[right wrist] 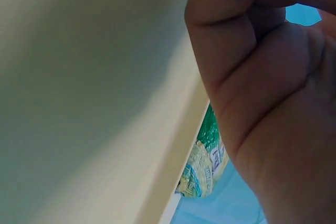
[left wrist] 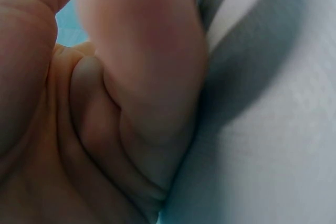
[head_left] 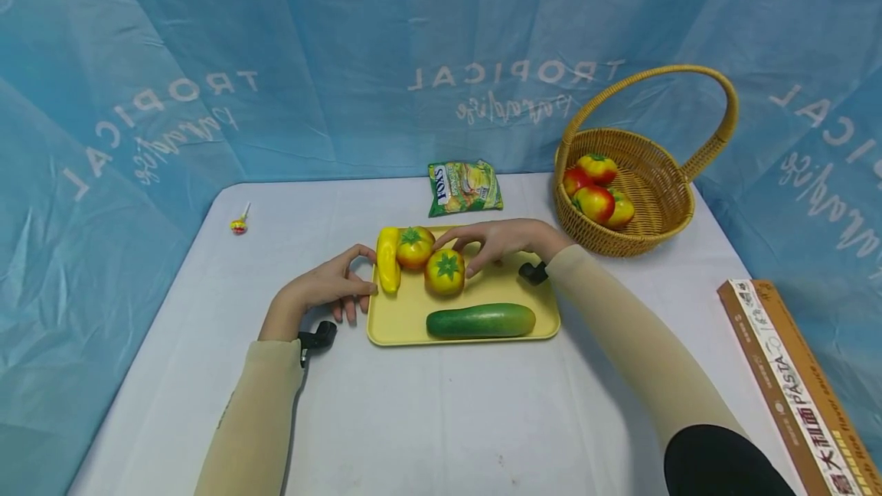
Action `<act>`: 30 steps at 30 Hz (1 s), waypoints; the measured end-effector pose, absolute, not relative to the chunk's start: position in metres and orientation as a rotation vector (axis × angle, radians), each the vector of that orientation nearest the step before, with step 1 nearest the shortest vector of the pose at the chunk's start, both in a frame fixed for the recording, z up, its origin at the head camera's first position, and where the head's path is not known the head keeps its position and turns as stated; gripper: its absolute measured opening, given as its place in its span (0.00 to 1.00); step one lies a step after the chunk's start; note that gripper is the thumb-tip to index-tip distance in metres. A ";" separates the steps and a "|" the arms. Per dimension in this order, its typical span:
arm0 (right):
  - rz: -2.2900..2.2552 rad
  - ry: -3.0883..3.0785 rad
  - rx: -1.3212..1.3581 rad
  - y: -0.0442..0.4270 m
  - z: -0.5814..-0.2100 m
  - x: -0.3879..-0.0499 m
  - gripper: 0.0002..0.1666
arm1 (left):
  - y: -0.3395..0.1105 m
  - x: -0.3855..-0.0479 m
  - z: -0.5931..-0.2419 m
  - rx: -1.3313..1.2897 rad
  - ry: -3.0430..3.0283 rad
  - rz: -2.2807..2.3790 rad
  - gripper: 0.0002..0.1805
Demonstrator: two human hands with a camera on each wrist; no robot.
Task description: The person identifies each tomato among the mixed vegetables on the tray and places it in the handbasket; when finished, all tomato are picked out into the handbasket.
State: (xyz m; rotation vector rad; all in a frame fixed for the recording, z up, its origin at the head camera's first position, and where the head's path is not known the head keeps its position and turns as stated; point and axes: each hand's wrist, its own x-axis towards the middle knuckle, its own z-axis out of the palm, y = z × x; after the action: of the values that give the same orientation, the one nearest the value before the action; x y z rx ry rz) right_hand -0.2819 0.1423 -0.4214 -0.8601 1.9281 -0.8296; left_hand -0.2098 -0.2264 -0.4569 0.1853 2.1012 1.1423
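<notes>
On a yellow tray lie a banana, two round yellow-red fruits with green star-shaped tops, and a long green cucumber-like vegetable. My right hand holds the nearer round fruit, thumb at its right side and index finger behind it. The other round fruit sits between it and the banana. At the tray's left rim, my left hand grips the edge beside the banana. Both wrist views show mostly curled fingers; what they hold is hidden there.
A wicker basket with several red-yellow fruits stands at the back right. Behind the tray is a green FOX'S candy bag. A lollipop lies at far left, a pasta box along the right edge.
</notes>
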 end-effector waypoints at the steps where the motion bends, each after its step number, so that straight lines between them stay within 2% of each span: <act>1: -0.828 1.928 -0.874 0.142 -0.422 -0.282 0.42 | -0.227 -0.210 -0.457 0.187 2.101 1.142 0.35; 18: -0.860 1.928 -0.880 0.135 -0.430 -0.281 0.43 | -0.227 -0.210 -0.458 0.201 2.108 1.143 0.34; 30: -0.900 1.912 -0.869 0.132 -0.431 -0.279 0.40 | -0.227 -0.210 -0.457 0.198 2.103 1.144 0.35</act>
State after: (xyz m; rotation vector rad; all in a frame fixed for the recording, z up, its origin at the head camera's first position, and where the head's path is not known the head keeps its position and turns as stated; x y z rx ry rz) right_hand -0.2791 0.1318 -0.4306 -0.8689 1.9122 -0.8999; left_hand -0.2099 -0.2269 -0.4574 0.1979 2.1027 1.1436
